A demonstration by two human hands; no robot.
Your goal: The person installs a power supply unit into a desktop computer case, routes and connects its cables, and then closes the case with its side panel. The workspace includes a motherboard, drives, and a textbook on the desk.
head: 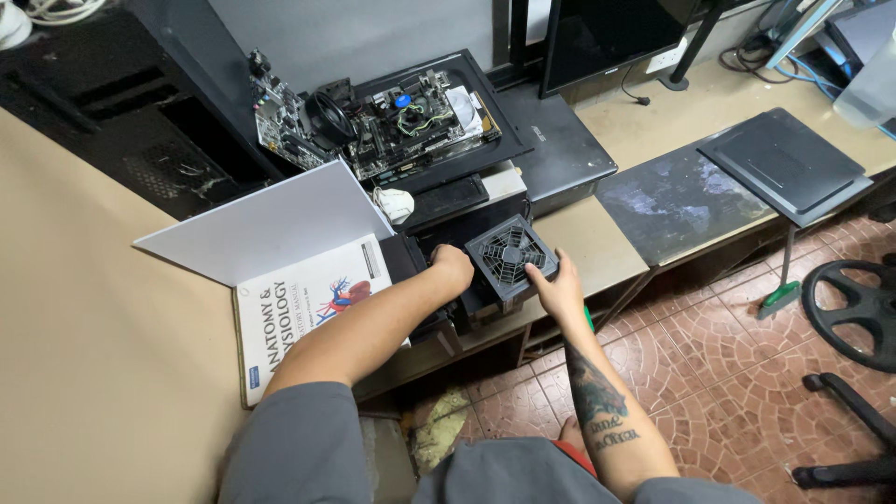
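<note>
Black power supply (pixel 511 257) gripped by 2 hands.

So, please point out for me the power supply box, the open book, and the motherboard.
power supply box (pixel 511 254), head view, on the round fan grille on its top face.
open book (pixel 308 303), head view, on the white printed page.
motherboard (pixel 411 121), head view, on the middle of the board near the processor socket.

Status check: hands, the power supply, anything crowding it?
Both hands grip the black power supply at bench edge. Fan grille up. Textbook close on left.
</note>
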